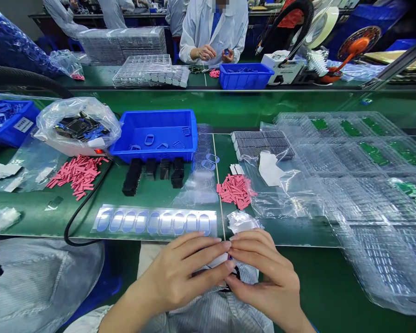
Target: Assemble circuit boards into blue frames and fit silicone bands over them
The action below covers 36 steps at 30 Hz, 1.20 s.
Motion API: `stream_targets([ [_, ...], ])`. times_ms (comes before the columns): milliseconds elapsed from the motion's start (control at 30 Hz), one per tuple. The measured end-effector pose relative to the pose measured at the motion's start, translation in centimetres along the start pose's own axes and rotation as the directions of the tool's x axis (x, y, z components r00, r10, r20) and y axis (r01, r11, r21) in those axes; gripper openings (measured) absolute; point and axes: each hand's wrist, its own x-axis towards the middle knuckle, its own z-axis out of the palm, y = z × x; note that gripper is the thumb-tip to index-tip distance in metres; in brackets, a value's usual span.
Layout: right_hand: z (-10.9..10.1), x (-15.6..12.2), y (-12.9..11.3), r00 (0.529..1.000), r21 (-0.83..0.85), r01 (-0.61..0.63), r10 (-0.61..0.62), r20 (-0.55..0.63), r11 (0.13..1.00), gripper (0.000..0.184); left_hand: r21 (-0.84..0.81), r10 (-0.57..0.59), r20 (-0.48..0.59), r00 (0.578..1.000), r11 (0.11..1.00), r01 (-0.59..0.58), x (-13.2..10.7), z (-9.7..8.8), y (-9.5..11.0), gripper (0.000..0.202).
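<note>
paper strip (pixel 217 261) sits pinched between left hand (pixel 182 273) and right hand (pixel 263 277).

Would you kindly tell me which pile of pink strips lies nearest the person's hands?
The pile just beyond the right hand; the other pile lies far off to the left.

A bare left hand (pixel 182 277), a bare right hand (pixel 263 282), and a pale grey, finely pinstriped work smock (pixel 208 319)

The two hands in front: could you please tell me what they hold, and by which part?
Left hand and right hand hold a small white-and-dark item between their fingers; the fingers hide the exact grip.
</note>
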Motion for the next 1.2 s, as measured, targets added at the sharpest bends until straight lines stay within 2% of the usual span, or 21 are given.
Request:
stream_targets([
  [133,-0.3,-0.4,0.3,0.998,0.031,-0.007,0.005,0.062,1.0,0.033,0.027,0.048,0.053,0.997,0.998,-0.05,-0.2,0.2,0.0,0.047],
  [267,-0.4,-0.9,0.5,0.995,0.042,-0.033,0.029,0.095,0.999,0.034,-0.041,0.051,0.098,0.994,0.998,-0.047,-0.5,0.6,0.0,0.055],
  [367,-0.5,-1.2,0.5,0.994,0.04,-0.047,0.043,0.099,0.998,0.034,-0.21,-0.021,0.121,0.992,0.977,0.046,-0.6,0.9,-0.2,0.062],
  [467,-0.6,-1.4,0.5,0.994,0.02,-0.038,0.036,0.102,0.999,0.034,-0.377,-0.108,0.184,0.977,0.91,0.171,-0.7,1.3,-0.4,0.06],
  [600,-0.8,-1.5,0.7,0.991,0.004,-0.06,0.059,0.116,0.998,0.033,-0.473,-0.186,0.25,0.95,0.833,0.288,-0.7,1.9,-0.6,0.052],
  [667,-1.0,-1.5,0.7,0.992,-0.004,-0.065,0.065,0.106,0.998,0.032,-0.469,-0.19,0.227,0.955,0.838,0.278,-0.5,2.1,-0.5,0.053],
  [800,-1.3,-1.4,0.5,0.995,-0.014,-0.057,0.058,0.077,0.998,0.032,-0.384,-0.098,0.159,0.982,0.911,0.153,-0.2,2.0,-0.4,0.06],
  [1000,-1.5,-1.5,0.5,0.997,-0.02,-0.03,0.031,0.071,0.999,0.033,-0.431,-0.159,0.255,0.954,0.864,0.259,0.1,1.7,-0.2,0.053],
  [1200,-0.9,-1.5,0.7,0.994,0.056,-0.069,0.064,0.087,0.996,0.028,-0.513,-0.292,0.153,0.944,0.793,0.328,-0.4,1.9,-0.1,0.048],
])
